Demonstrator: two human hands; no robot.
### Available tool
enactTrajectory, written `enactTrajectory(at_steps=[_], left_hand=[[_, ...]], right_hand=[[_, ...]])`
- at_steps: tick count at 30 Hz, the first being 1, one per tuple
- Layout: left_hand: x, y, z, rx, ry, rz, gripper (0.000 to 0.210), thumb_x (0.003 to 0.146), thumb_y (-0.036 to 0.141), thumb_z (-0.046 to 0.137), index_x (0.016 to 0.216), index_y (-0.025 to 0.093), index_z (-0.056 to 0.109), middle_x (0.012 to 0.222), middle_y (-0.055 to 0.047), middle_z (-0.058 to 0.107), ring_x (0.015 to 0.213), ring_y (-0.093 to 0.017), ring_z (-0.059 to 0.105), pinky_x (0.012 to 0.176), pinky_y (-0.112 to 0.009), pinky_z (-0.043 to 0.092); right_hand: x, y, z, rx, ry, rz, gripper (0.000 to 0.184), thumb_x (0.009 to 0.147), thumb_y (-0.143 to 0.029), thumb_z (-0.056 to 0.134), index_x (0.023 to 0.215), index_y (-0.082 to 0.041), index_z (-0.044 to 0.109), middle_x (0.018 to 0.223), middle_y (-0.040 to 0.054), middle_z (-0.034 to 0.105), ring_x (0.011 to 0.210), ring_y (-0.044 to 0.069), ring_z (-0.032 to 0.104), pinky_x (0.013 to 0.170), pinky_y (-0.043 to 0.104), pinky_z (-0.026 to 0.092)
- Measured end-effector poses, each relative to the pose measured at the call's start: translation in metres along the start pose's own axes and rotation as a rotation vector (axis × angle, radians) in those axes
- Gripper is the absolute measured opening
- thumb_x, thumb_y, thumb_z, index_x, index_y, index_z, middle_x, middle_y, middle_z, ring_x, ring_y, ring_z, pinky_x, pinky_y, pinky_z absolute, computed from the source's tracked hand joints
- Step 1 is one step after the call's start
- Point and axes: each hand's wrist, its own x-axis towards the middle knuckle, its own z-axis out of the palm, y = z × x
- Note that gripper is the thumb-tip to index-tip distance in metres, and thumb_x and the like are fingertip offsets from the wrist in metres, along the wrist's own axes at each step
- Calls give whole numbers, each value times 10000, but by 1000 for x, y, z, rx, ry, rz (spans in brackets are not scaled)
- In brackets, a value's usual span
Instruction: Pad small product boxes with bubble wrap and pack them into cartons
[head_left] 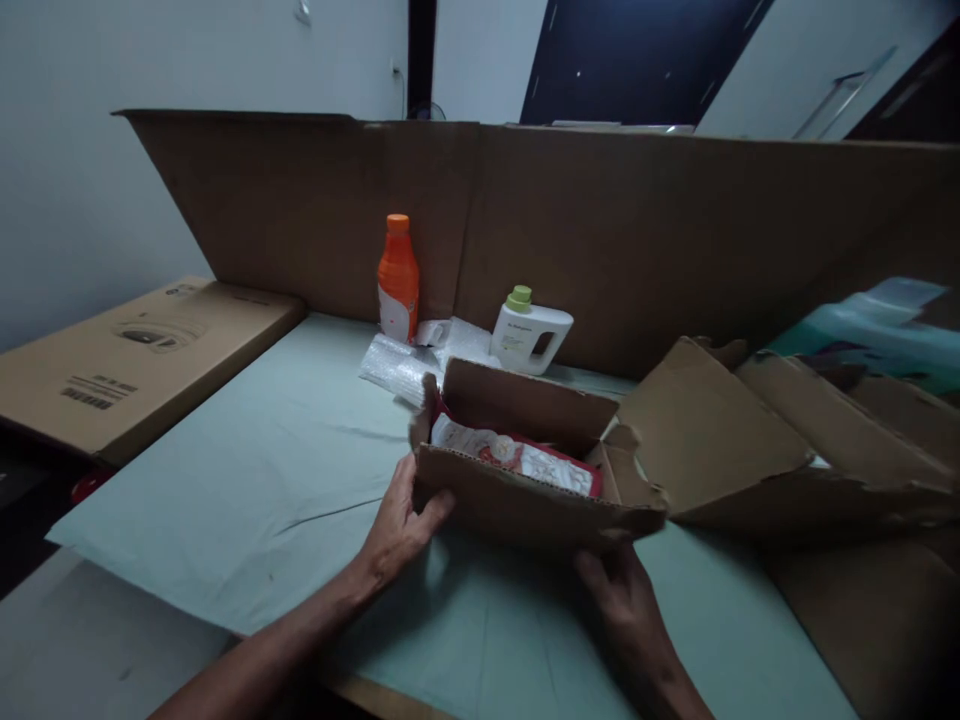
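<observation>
Between my two hands is a small open cardboard box, tilted a little with its right side lower. Inside it lies a red and white printed packet. My left hand grips the box's left end, thumb on the front wall and fingers behind the corner. At the lower right corner, my right hand is closed on the box, slightly blurred, its fingertips partly hidden under the edge. Just behind the box lies crumpled bubble wrap.
An orange bottle and a white jug with a green cap stand at the back, before a tall cardboard panel. Open cardboard boxes and a teal container are at right. A flat carton lies left of the cloth-covered table.
</observation>
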Motion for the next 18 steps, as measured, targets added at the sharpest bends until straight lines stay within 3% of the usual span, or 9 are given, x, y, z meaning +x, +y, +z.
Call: enactTrajectory(at_steps=[4, 7, 11, 14, 18], left_hand=[[-4, -14, -21, 7, -120, -29, 738, 882, 532, 643, 1498, 192, 417, 1565, -154, 442, 1434, -361, 414, 1161, -487, 378], [-4, -14, -28, 68, -140, -15, 647, 872, 465, 667, 1432, 190, 496, 1500, -151, 513, 1374, -356, 474, 1127, -474, 406], [11, -8, -15, 158, -120, 1, 493, 876, 386, 629, 1314, 167, 572, 1295, -138, 642, 1175, -313, 597, 985, -424, 488], [37, -6, -1, 177, -84, -2, 514, 866, 345, 601, 1341, 158, 538, 1305, -138, 637, 1100, -290, 620, 870, -379, 516], [72, -11, 2, 123, -121, 57, 564, 867, 314, 587, 1408, 176, 505, 1418, -131, 586, 1176, -286, 599, 976, -395, 493]], right_hand=[[-2, 4, 12, -32, 17, 129, 679, 679, -666, 737, 1125, -156, 692, 1114, 170, 767, 1006, 360, 732, 818, 427, 626], [-5, -2, 12, -46, -60, 204, 606, 649, -625, 767, 1031, -157, 724, 1040, 158, 786, 957, 376, 744, 805, 438, 632], [8, -12, 10, -28, -44, 165, 526, 685, -566, 762, 1039, -179, 726, 1049, 127, 790, 985, 369, 741, 812, 426, 634], [31, -10, 13, -53, -24, 117, 557, 703, -572, 753, 1082, -166, 699, 1083, 137, 780, 1039, 364, 723, 856, 432, 615], [62, 4, 26, -36, 38, 68, 617, 707, -621, 730, 1106, -160, 634, 1119, 155, 754, 1045, 342, 706, 852, 429, 594]])
